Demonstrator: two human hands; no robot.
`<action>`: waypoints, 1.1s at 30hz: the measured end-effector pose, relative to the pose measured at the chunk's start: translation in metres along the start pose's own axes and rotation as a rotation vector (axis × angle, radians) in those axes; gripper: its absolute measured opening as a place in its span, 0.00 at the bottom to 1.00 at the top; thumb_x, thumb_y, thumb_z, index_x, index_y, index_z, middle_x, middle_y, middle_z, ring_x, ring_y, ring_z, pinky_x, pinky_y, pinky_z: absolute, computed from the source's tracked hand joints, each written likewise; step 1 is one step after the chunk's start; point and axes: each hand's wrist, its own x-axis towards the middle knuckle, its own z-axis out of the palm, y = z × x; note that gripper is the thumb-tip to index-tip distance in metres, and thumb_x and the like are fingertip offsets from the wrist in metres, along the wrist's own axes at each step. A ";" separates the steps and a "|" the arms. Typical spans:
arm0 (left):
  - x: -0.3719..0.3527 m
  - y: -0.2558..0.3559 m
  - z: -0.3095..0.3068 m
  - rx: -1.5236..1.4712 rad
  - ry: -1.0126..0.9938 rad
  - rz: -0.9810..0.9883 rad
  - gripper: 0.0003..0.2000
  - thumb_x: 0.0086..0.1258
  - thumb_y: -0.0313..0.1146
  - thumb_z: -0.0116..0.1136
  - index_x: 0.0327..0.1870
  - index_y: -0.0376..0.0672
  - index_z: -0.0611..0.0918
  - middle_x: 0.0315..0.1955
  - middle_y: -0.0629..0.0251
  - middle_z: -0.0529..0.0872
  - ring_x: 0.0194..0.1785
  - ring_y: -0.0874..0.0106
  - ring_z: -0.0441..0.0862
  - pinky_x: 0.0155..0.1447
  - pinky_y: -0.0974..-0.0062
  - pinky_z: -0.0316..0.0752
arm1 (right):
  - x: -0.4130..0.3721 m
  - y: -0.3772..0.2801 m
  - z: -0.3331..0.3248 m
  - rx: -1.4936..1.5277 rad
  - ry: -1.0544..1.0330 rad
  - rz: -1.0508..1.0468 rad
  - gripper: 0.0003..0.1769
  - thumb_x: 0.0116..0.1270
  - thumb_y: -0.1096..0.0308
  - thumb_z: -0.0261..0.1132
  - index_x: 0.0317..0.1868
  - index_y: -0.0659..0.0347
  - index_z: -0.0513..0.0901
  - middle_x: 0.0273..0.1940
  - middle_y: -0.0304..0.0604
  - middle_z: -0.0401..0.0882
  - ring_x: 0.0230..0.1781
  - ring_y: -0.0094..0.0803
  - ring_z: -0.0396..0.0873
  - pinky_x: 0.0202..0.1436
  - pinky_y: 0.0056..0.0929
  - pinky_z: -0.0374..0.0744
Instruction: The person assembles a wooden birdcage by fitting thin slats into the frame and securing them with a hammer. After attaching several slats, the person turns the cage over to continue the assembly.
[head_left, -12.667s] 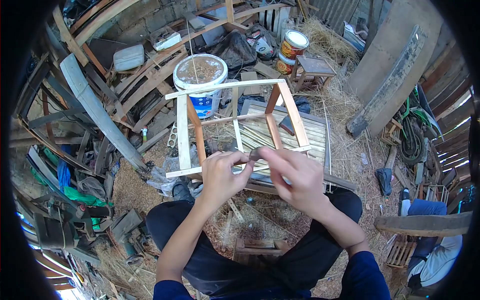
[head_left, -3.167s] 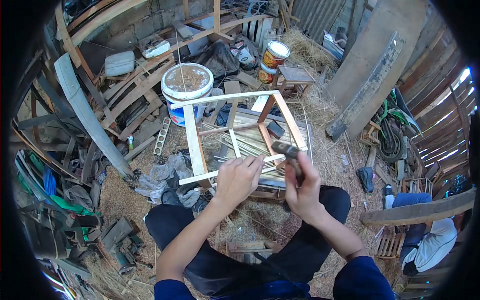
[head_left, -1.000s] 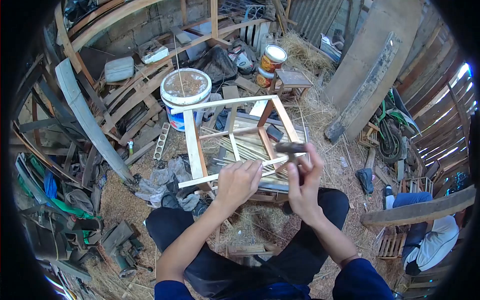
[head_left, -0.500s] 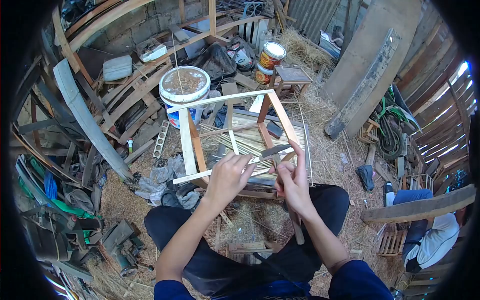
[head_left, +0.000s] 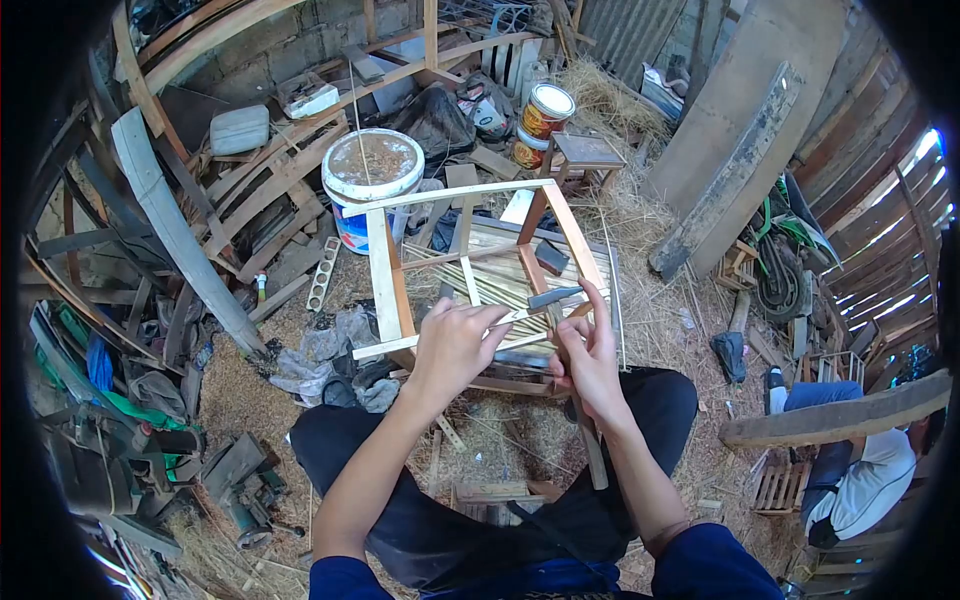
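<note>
A light wooden frame [head_left: 382,280] with upright posts and thin rails stands before my knees. My left hand [head_left: 455,345] is closed at the front top rail [head_left: 385,348], fingers and thumb pinched around it. Whether a nail is also between the fingertips is too small to tell. My right hand [head_left: 590,365] grips a hammer [head_left: 556,297] high on its wooden handle, index finger stretched up beside the head. The dark head is just above the rail, right of my left fingertips. The handle's lower end hangs below my right hand.
Thin wooden sticks [head_left: 490,278] lie inside and behind the frame. A large bucket [head_left: 410,185] stands behind it, with a small stool [head_left: 590,150] and stacked paint pails [head_left: 547,108] further back. Another person [head_left: 870,475] sits at right, near a curved beam [head_left: 830,422].
The hammer head has shifted slightly and shows its side more. My left hand stays at the rail. The whole view has moved very slightly.
</note>
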 end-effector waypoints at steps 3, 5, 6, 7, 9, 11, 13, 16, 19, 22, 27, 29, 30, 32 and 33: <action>0.000 -0.001 0.003 0.004 0.006 -0.004 0.09 0.71 0.39 0.73 0.47 0.47 0.94 0.32 0.59 0.94 0.35 0.60 0.88 0.47 0.62 0.74 | 0.001 0.000 -0.003 0.042 0.028 0.000 0.39 0.86 0.74 0.55 0.89 0.45 0.49 0.46 0.40 0.76 0.22 0.18 0.73 0.19 0.17 0.69; 0.000 -0.001 0.002 0.009 0.003 -0.004 0.09 0.71 0.38 0.73 0.47 0.48 0.94 0.32 0.60 0.93 0.34 0.59 0.88 0.47 0.62 0.75 | 0.001 0.001 -0.006 0.117 0.081 -0.018 0.39 0.86 0.74 0.54 0.89 0.44 0.49 0.47 0.40 0.76 0.22 0.18 0.72 0.19 0.17 0.69; 0.000 -0.002 0.003 0.011 0.006 0.000 0.09 0.70 0.38 0.74 0.47 0.48 0.94 0.31 0.60 0.93 0.34 0.59 0.88 0.47 0.62 0.75 | 0.001 0.002 -0.005 0.165 0.138 -0.039 0.39 0.86 0.74 0.54 0.89 0.44 0.48 0.47 0.41 0.76 0.21 0.18 0.72 0.19 0.17 0.68; 0.000 -0.002 0.004 0.013 0.010 0.004 0.09 0.70 0.38 0.74 0.46 0.48 0.94 0.31 0.60 0.93 0.33 0.59 0.88 0.47 0.62 0.75 | 0.001 0.003 -0.002 0.212 0.195 -0.061 0.39 0.86 0.74 0.54 0.89 0.44 0.47 0.48 0.41 0.76 0.21 0.18 0.71 0.19 0.17 0.68; 0.000 -0.001 0.007 0.021 0.015 0.013 0.08 0.70 0.38 0.73 0.46 0.48 0.93 0.30 0.60 0.93 0.33 0.59 0.88 0.46 0.62 0.75 | -0.002 0.000 0.007 0.207 0.260 -0.073 0.39 0.87 0.74 0.53 0.89 0.44 0.45 0.47 0.42 0.77 0.21 0.18 0.70 0.18 0.17 0.67; 0.001 0.002 0.009 0.039 0.015 0.027 0.07 0.71 0.37 0.72 0.44 0.46 0.92 0.28 0.59 0.92 0.33 0.60 0.89 0.46 0.62 0.76 | -0.009 0.005 0.011 -0.003 0.086 -0.010 0.38 0.87 0.72 0.54 0.89 0.43 0.47 0.46 0.41 0.78 0.21 0.17 0.69 0.19 0.15 0.67; 0.002 0.003 0.008 0.027 0.027 0.025 0.06 0.71 0.37 0.72 0.43 0.47 0.92 0.28 0.59 0.92 0.32 0.60 0.88 0.45 0.62 0.76 | -0.011 0.004 0.011 0.010 -0.016 0.023 0.38 0.88 0.72 0.54 0.89 0.43 0.47 0.46 0.42 0.78 0.21 0.17 0.69 0.20 0.15 0.68; 0.003 0.004 0.007 0.032 0.020 0.014 0.08 0.69 0.38 0.74 0.44 0.47 0.93 0.29 0.59 0.93 0.32 0.60 0.89 0.46 0.62 0.77 | -0.005 0.001 0.009 0.096 0.075 0.019 0.39 0.87 0.73 0.54 0.89 0.42 0.47 0.47 0.42 0.78 0.22 0.17 0.70 0.20 0.14 0.69; 0.002 0.002 0.006 0.037 0.012 0.008 0.10 0.69 0.39 0.75 0.45 0.47 0.94 0.31 0.60 0.94 0.33 0.61 0.89 0.46 0.63 0.77 | -0.001 -0.006 0.004 0.164 0.187 0.007 0.40 0.86 0.75 0.54 0.89 0.40 0.46 0.48 0.41 0.78 0.23 0.17 0.70 0.21 0.14 0.68; 0.003 0.002 0.005 0.012 0.034 0.034 0.09 0.71 0.39 0.74 0.46 0.47 0.95 0.34 0.61 0.95 0.33 0.62 0.90 0.45 0.64 0.76 | -0.003 -0.006 0.001 0.122 0.198 -0.019 0.40 0.86 0.74 0.53 0.89 0.39 0.46 0.48 0.41 0.77 0.24 0.16 0.71 0.21 0.14 0.68; 0.006 0.007 0.007 -0.021 0.124 0.080 0.09 0.74 0.38 0.71 0.48 0.47 0.95 0.37 0.64 0.96 0.34 0.65 0.90 0.43 0.66 0.74 | -0.010 -0.002 0.005 0.003 0.108 -0.055 0.40 0.85 0.75 0.56 0.89 0.49 0.48 0.46 0.40 0.77 0.25 0.16 0.73 0.23 0.14 0.71; 0.004 0.008 0.007 -0.003 0.072 0.049 0.09 0.75 0.38 0.70 0.48 0.47 0.95 0.37 0.64 0.96 0.34 0.66 0.90 0.43 0.66 0.74 | -0.011 0.001 0.006 -0.007 0.101 -0.091 0.40 0.85 0.76 0.56 0.89 0.49 0.48 0.45 0.39 0.77 0.26 0.15 0.73 0.23 0.14 0.70; 0.004 0.008 0.008 0.008 0.066 0.055 0.09 0.75 0.38 0.70 0.48 0.47 0.95 0.38 0.64 0.96 0.34 0.67 0.90 0.43 0.66 0.74 | -0.011 0.001 0.006 -0.012 0.097 -0.111 0.40 0.85 0.76 0.56 0.89 0.50 0.48 0.45 0.39 0.77 0.26 0.15 0.73 0.23 0.14 0.70; 0.005 0.008 0.010 0.029 0.056 0.069 0.09 0.76 0.38 0.69 0.48 0.47 0.95 0.38 0.65 0.96 0.34 0.67 0.90 0.42 0.66 0.73 | -0.014 -0.002 0.007 -0.062 0.105 -0.128 0.39 0.85 0.76 0.57 0.89 0.51 0.50 0.45 0.39 0.77 0.27 0.17 0.75 0.26 0.17 0.72; 0.006 0.009 0.010 0.041 0.042 0.065 0.09 0.76 0.38 0.69 0.48 0.47 0.95 0.38 0.65 0.96 0.34 0.67 0.90 0.42 0.66 0.74 | -0.015 -0.003 0.007 -0.089 0.110 -0.137 0.39 0.85 0.75 0.58 0.89 0.52 0.51 0.45 0.39 0.78 0.28 0.18 0.76 0.27 0.18 0.73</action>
